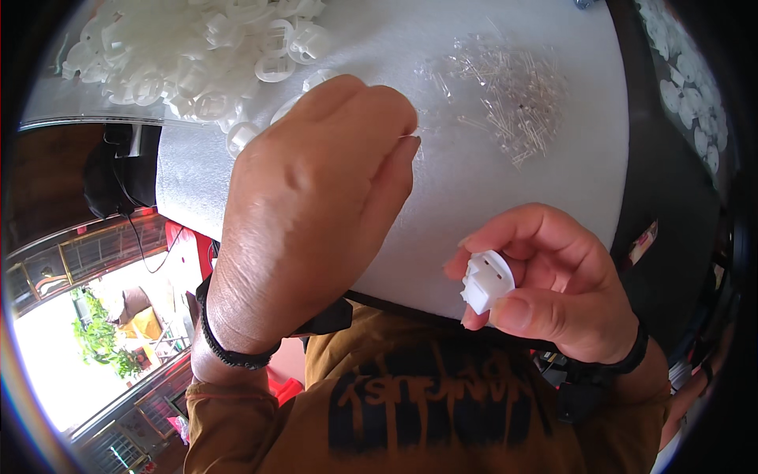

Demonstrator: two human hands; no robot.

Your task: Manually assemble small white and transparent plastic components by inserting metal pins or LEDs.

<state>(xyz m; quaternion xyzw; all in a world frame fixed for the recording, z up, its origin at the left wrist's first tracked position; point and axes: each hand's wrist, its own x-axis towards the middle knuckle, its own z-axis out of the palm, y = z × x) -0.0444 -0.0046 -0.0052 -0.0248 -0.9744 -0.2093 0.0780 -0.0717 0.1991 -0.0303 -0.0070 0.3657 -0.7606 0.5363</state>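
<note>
My right hand (557,288) holds a small white plastic part (488,282) between its thumb and fingers, near the table's front edge. The part has a rounded flange with small dark slots and a blocky body. My left hand (316,182) is over the middle of the table, its thumb and forefinger pressed together in a pinch. What it holds, if anything, is too small to make out. Just beyond its fingertips lies a loose pile of small clear pieces with thin metal legs (513,95), resembling LEDs.
A large heap of translucent white plastic parts (189,55) covers the back left, some lying behind my left hand. The white padded table top (576,182) curves toward me. More white parts (695,95) lie at the far right. Beyond the table's left side is a bright opening (71,347).
</note>
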